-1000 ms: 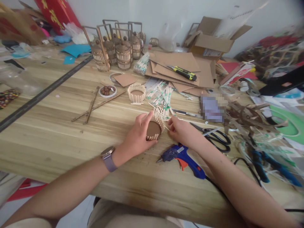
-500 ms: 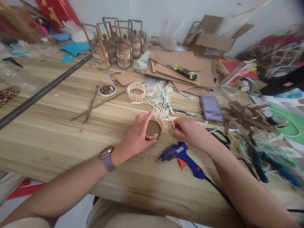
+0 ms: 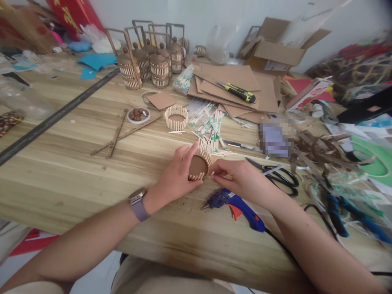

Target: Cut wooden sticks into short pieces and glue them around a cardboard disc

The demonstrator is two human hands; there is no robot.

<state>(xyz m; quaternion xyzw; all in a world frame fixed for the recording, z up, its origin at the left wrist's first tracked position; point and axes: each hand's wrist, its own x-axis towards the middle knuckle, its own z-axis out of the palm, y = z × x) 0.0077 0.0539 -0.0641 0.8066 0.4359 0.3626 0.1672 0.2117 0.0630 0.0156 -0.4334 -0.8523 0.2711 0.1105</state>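
Note:
My left hand is closed round the left side of a small round basket with a brown base and a ring of short pale sticks. At the basket's right edge, my right hand pinches a short pale stick. A blue glue gun with an orange trigger lies just below my right hand. Behind the basket are loose pale sticks, some with green marks. Another ring of upright sticks stands farther back.
Black scissors lie right of my right hand, and blue-handled pliers farther right. Lidded lantern-like baskets stand at the back. Cardboard sheets carry a yellow-black cutter. A bowl holds brown balls.
My right hand has moved left with its stick, from a gap away to the basket's right edge. More of the scissors shows. My left hand and the basket have hardly moved.

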